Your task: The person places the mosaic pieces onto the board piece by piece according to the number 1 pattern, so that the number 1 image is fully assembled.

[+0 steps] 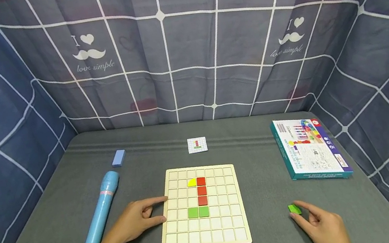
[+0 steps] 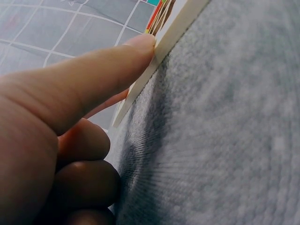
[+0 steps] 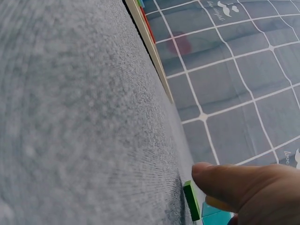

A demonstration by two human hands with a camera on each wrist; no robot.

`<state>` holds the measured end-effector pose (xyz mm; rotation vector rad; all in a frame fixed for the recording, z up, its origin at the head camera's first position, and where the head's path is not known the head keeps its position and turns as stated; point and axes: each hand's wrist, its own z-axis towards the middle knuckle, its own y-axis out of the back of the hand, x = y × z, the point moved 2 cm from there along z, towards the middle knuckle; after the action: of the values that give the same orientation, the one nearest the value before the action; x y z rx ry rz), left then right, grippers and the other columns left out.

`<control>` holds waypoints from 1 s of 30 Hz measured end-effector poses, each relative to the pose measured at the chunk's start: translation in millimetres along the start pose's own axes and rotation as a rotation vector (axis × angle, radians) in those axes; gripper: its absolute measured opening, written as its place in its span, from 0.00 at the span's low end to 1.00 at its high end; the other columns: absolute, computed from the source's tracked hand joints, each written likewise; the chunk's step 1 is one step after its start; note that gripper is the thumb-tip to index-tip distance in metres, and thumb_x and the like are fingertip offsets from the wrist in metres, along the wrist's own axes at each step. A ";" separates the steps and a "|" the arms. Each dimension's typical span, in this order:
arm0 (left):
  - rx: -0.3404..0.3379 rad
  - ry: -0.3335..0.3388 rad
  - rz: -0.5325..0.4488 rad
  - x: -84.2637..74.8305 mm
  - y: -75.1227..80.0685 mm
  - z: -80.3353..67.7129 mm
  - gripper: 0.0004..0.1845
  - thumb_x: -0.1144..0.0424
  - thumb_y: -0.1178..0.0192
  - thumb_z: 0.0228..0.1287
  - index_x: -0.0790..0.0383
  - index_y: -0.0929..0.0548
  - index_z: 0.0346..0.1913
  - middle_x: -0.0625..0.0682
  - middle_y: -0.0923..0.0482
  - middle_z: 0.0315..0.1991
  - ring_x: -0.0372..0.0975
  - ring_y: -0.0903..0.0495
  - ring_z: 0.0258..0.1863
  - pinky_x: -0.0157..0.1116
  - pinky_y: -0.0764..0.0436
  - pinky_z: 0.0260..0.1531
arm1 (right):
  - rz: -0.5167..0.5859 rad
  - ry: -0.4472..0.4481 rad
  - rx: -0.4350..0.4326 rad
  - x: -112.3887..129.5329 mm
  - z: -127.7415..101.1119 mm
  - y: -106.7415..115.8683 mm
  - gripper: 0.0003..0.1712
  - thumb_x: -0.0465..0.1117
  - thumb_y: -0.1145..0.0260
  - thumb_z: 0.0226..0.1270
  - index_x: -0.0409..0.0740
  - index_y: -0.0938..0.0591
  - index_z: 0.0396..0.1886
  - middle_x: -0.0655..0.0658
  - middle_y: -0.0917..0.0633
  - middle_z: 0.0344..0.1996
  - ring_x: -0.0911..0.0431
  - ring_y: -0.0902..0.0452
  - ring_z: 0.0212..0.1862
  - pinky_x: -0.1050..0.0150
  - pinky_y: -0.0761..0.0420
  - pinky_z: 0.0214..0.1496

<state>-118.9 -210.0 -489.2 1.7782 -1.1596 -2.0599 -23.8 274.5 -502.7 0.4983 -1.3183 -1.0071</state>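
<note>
A wooden grid board (image 1: 205, 236) lies in the middle of the table. In its cells are three red squares (image 1: 201, 191) in a column, a yellow piece (image 1: 192, 182) left of the top one, and two green squares (image 1: 193, 213) below. My left hand (image 1: 137, 220) touches the board's left edge with thumb and extended index finger; the left wrist view shows the thumb tip against the rim and other fingers bent. Right of the board, my right hand (image 1: 324, 226) pinches a green square tile (image 1: 293, 209) between thumb and index finger, low over the table.
A small pattern card (image 1: 197, 145) lies behind the board. At the right is a flat printed game box (image 1: 310, 146). To the left are a light blue tube (image 1: 99, 216), close by my left forearm, and a small blue block (image 1: 118, 158). Curtains (image 1: 185, 45) enclose the table's back and sides.
</note>
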 end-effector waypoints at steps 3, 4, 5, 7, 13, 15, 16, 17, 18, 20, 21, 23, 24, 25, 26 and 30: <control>-0.001 0.001 -0.001 -0.3 -0.1 -0.1 0.28 0.52 0.25 0.61 0.51 0.17 0.64 0.37 0.44 0.17 0.28 0.47 0.16 0.28 0.41 0.19 | -0.032 -0.022 0.036 -0.3 1.6 0.2 0.22 0.49 0.19 0.58 0.44 0.11 0.50 0.57 0.38 0.14 0.65 0.50 0.17 0.67 0.45 0.20; -0.001 0.001 -0.001 -0.4 0.1 -0.1 0.28 0.52 0.25 0.61 0.51 0.17 0.64 0.37 0.44 0.17 0.28 0.47 0.16 0.28 0.41 0.19 | -0.041 -0.031 0.050 0.0 2.3 0.1 0.23 0.49 0.20 0.59 0.43 0.11 0.51 0.57 0.37 0.14 0.64 0.49 0.17 0.67 0.44 0.20; 0.001 -0.001 -0.003 -0.6 0.2 0.0 0.28 0.53 0.25 0.61 0.51 0.17 0.64 0.37 0.44 0.16 0.28 0.47 0.16 0.28 0.41 0.19 | -0.047 -0.042 0.064 0.4 3.1 0.0 0.24 0.50 0.20 0.59 0.43 0.11 0.52 0.56 0.37 0.14 0.64 0.49 0.17 0.67 0.44 0.20; 0.003 -0.003 -0.005 -0.7 0.4 0.2 0.28 0.53 0.25 0.61 0.51 0.17 0.64 0.37 0.44 0.16 0.28 0.47 0.16 0.28 0.41 0.19 | -0.056 -0.063 0.093 1.7 4.3 0.2 0.26 0.51 0.20 0.59 0.42 0.12 0.53 0.56 0.36 0.14 0.63 0.48 0.17 0.67 0.44 0.21; 0.001 -0.009 0.003 -0.8 0.4 0.5 0.28 0.53 0.25 0.61 0.52 0.17 0.64 0.37 0.44 0.17 0.28 0.47 0.16 0.28 0.41 0.19 | -0.053 -0.117 0.134 4.4 5.8 1.5 0.27 0.52 0.21 0.61 0.41 0.12 0.55 0.55 0.35 0.15 0.63 0.47 0.18 0.67 0.44 0.22; -0.002 -0.009 0.008 -0.8 0.3 0.3 0.27 0.53 0.25 0.61 0.51 0.17 0.64 0.37 0.44 0.17 0.28 0.47 0.16 0.28 0.41 0.19 | -0.051 -0.116 0.129 4.2 5.7 1.3 0.26 0.51 0.21 0.61 0.41 0.12 0.54 0.55 0.35 0.15 0.63 0.47 0.18 0.67 0.44 0.22; -0.002 -0.010 0.010 -0.6 0.2 0.2 0.27 0.53 0.25 0.61 0.51 0.16 0.64 0.37 0.44 0.17 0.28 0.47 0.16 0.28 0.41 0.19 | -0.051 -0.110 0.122 4.1 5.7 1.0 0.26 0.51 0.21 0.61 0.41 0.12 0.54 0.55 0.35 0.15 0.63 0.47 0.18 0.67 0.44 0.22; -0.002 -0.011 0.011 -0.5 0.2 0.2 0.27 0.53 0.25 0.61 0.51 0.17 0.64 0.37 0.44 0.17 0.28 0.47 0.16 0.28 0.41 0.19 | -0.051 -0.102 0.115 4.0 5.7 0.8 0.25 0.51 0.21 0.61 0.42 0.12 0.53 0.55 0.35 0.15 0.63 0.47 0.18 0.67 0.44 0.22; -0.003 -0.012 0.013 -0.5 0.2 0.2 0.28 0.53 0.25 0.61 0.51 0.17 0.64 0.37 0.44 0.17 0.28 0.47 0.16 0.28 0.41 0.19 | -0.051 -0.091 0.107 3.9 5.6 0.5 0.25 0.51 0.21 0.60 0.42 0.12 0.52 0.55 0.35 0.14 0.63 0.47 0.18 0.67 0.44 0.21; -0.002 -0.011 0.013 -0.5 0.3 0.1 0.28 0.53 0.25 0.61 0.51 0.17 0.64 0.37 0.44 0.16 0.28 0.47 0.16 0.28 0.41 0.19 | -0.049 -0.070 0.092 3.5 5.1 0.3 0.24 0.50 0.20 0.60 0.42 0.11 0.51 0.55 0.36 0.15 0.63 0.48 0.18 0.66 0.44 0.21; -0.003 -0.011 0.014 -0.7 0.4 0.1 0.28 0.53 0.25 0.61 0.51 0.17 0.64 0.37 0.44 0.16 0.28 0.47 0.16 0.28 0.41 0.19 | -0.048 -0.059 0.085 3.5 4.9 0.3 0.24 0.50 0.20 0.59 0.42 0.11 0.51 0.55 0.36 0.15 0.63 0.48 0.17 0.66 0.44 0.21; -0.002 -0.010 0.014 -0.9 0.4 -0.2 0.28 0.53 0.25 0.61 0.51 0.17 0.64 0.37 0.44 0.16 0.28 0.47 0.16 0.28 0.41 0.19 | -0.043 -0.055 0.088 3.7 4.7 0.7 0.23 0.50 0.20 0.59 0.42 0.11 0.50 0.55 0.36 0.15 0.63 0.48 0.17 0.66 0.44 0.21; -0.001 -0.007 0.013 -0.9 0.3 -0.5 0.28 0.53 0.25 0.61 0.51 0.17 0.64 0.37 0.44 0.16 0.28 0.47 0.16 0.28 0.41 0.19 | -0.042 -0.056 0.091 3.8 4.6 0.9 0.23 0.50 0.20 0.59 0.42 0.11 0.50 0.55 0.36 0.15 0.64 0.48 0.17 0.66 0.43 0.21; -0.001 -0.005 0.013 -1.1 0.6 -0.5 0.28 0.52 0.25 0.61 0.51 0.17 0.64 0.37 0.44 0.16 0.28 0.47 0.16 0.28 0.41 0.19 | -0.039 -0.058 0.097 3.9 4.7 1.1 0.24 0.50 0.20 0.59 0.42 0.12 0.50 0.55 0.35 0.15 0.64 0.48 0.17 0.66 0.43 0.21; 0.000 -0.005 0.011 -1.2 0.9 -0.5 0.28 0.52 0.25 0.61 0.51 0.17 0.64 0.37 0.44 0.16 0.28 0.47 0.16 0.28 0.41 0.19 | -0.036 -0.062 0.102 4.1 4.8 1.2 0.24 0.51 0.20 0.59 0.43 0.12 0.50 0.55 0.35 0.15 0.64 0.47 0.17 0.66 0.43 0.21; 0.004 0.001 0.005 -0.8 0.9 -0.6 0.28 0.51 0.26 0.61 0.50 0.17 0.64 0.38 0.44 0.16 0.29 0.47 0.16 0.29 0.41 0.19 | -0.031 -0.077 0.121 4.5 5.2 1.8 0.25 0.52 0.20 0.59 0.43 0.12 0.50 0.55 0.35 0.16 0.63 0.46 0.17 0.66 0.43 0.21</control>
<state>-118.4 -210.4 -488.0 1.7757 -1.1672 -2.0546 -28.4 272.9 -497.6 0.5774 -1.4507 -0.9839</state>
